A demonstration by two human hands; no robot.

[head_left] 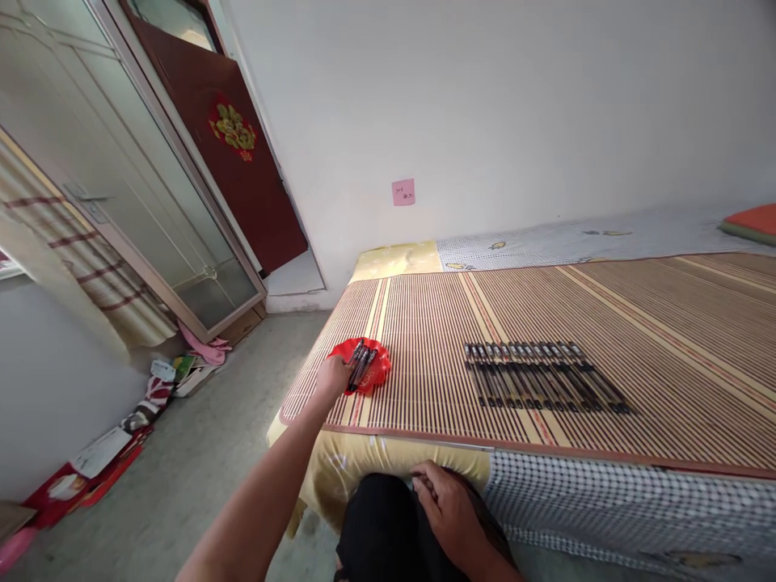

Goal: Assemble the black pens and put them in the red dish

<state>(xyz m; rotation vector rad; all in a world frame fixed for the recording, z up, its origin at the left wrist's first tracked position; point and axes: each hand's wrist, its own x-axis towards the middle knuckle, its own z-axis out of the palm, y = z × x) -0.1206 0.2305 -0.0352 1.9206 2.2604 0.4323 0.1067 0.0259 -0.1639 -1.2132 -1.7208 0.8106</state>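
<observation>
My left hand reaches to the left rim of a red scalloped plate on the bamboo mat. Its fingers are closed on the end of a dark pen; their tips are partly hidden. Several dark pens lie bunched together on that plate. To the right, a row of several dark pens with clear barrels lies side by side on the mat. My right hand rests on my dark-clothed leg by the bed's edge, fingers loosely bent and slightly apart, holding nothing.
The bamboo mat covers a bed against a white wall with a pink note. A checked sheet hangs over the front edge. An orange folded item lies far right. Doors and floor clutter are at left.
</observation>
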